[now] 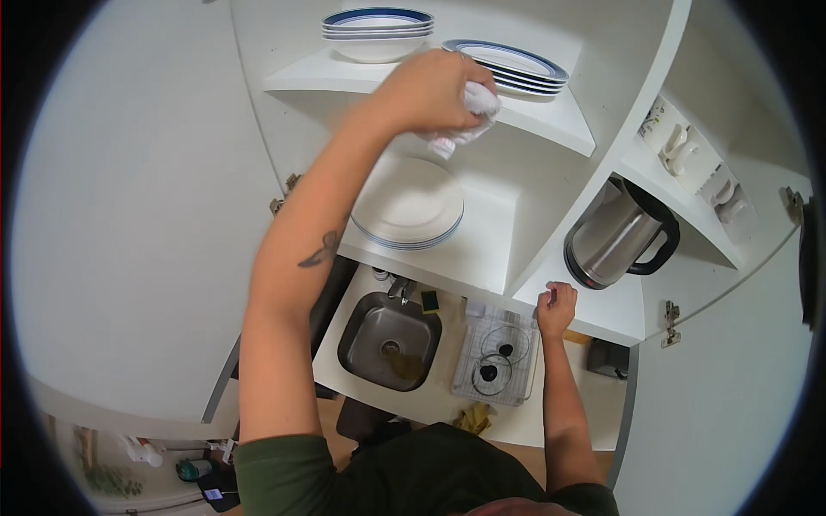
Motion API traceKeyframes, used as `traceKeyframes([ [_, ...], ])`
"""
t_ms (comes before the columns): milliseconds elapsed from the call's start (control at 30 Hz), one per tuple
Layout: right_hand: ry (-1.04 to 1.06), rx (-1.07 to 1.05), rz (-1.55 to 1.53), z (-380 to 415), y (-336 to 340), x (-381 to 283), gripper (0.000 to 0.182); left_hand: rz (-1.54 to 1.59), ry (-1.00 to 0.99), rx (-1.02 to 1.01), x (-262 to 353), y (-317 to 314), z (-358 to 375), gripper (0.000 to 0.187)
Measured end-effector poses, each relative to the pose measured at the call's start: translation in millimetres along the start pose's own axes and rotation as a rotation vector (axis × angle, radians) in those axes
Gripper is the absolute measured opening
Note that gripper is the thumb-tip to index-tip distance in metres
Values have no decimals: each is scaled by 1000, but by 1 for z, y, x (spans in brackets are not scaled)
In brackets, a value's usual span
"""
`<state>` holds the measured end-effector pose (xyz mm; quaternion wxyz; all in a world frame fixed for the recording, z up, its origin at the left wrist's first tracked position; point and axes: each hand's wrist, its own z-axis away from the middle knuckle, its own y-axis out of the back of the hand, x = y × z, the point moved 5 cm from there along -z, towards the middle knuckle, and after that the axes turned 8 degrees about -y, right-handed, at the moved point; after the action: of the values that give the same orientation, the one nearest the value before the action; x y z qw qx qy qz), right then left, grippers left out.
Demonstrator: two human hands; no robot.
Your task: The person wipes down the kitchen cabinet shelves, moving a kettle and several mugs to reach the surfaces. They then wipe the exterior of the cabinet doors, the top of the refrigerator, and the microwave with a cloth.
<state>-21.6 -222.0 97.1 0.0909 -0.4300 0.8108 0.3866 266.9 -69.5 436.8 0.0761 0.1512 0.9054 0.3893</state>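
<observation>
My left hand (pixel 447 90) is raised to the upper shelf (pixel 297 73) of an open white wall cabinet. It is closed around a crumpled white cloth (pixel 482 101), held in front of the shelf's edge. Right beside that hand lies a stack of blue-rimmed plates (pixel 542 73); blue-rimmed bowls (pixel 379 45) are stacked to its left. Below, a pile of large plates (pixel 413 202) rests on the lower shelf (pixel 486 232), partly behind my left forearm. My right hand (pixel 558 308) has its fingers curled at the cabinet's lower front edge, below the kettle (pixel 615 232).
Open cabinet doors stand at the left (pixel 129 215) and right (pixel 723 396). White cups (pixel 684 155) sit on a right shelf. On the counter are a sink (pixel 387 344), a sponge (pixel 430 301), a dish rack (pixel 495 361) with glass lids and a yellowish cloth (pixel 473 419).
</observation>
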Motion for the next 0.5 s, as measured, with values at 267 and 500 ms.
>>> traceKeyframes([
  [267,37,-35,9,1,-2,1,12,1106,191,-345,89,-119,150,28],
  [500,50,-17,5,0,-2,-3,11,390,742,-140,-50,-99,271,26],
])
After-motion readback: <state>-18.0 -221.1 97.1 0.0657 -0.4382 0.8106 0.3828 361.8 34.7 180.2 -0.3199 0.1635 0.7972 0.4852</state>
